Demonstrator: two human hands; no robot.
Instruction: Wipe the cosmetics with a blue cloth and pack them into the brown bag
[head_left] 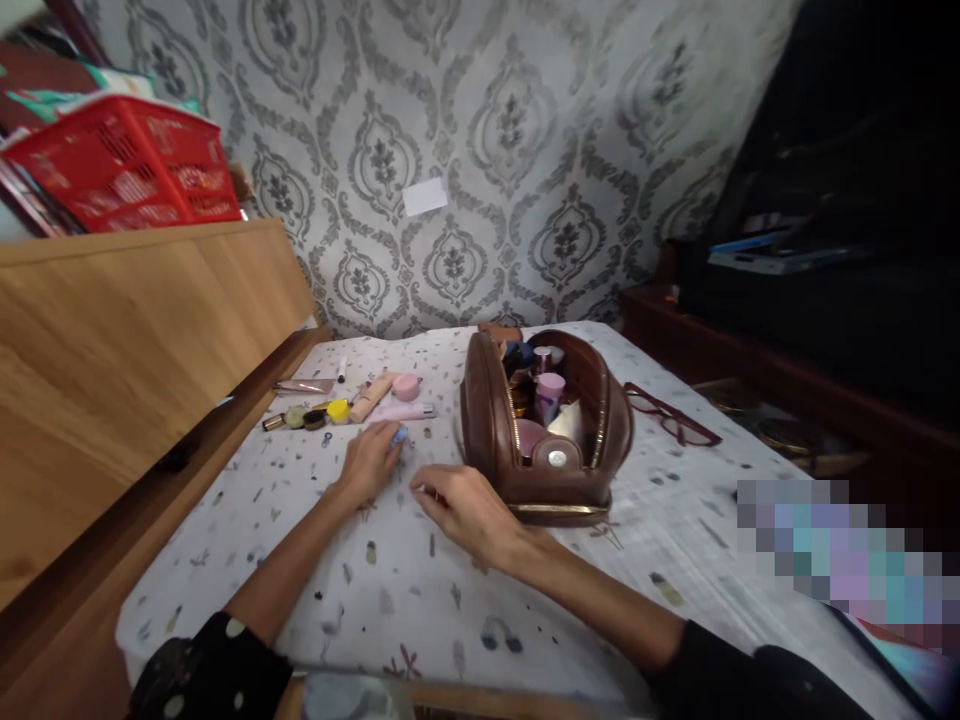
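Note:
My left hand (pixel 366 463) is closed around a small blue thing (pixel 400 434), mostly hidden by the fingers, just above the patterned white cloth. To its right, my right hand (pixel 463 508) hovers with fingers curled and pressed together; whatever they may hold is hidden. Beyond the left hand lie a pink tube (pixel 405 411), a round pink jar (pixel 406 387), a beige tube (pixel 373 396) and a small yellow container (pixel 338 410). A brown bag (pixel 555 490) stands unzipped beside my right hand, with a pink-lidded container (pixel 550 392) and other small items inside.
Red-framed glasses (pixel 675 415) lie right of the bag. Further left on the cloth are several small round items and a white stick-shaped item (pixel 342 370). A wooden panel (pixel 142 330) borders the left side, with a red basket (pixel 127 160) above it. A patterned wall stands behind.

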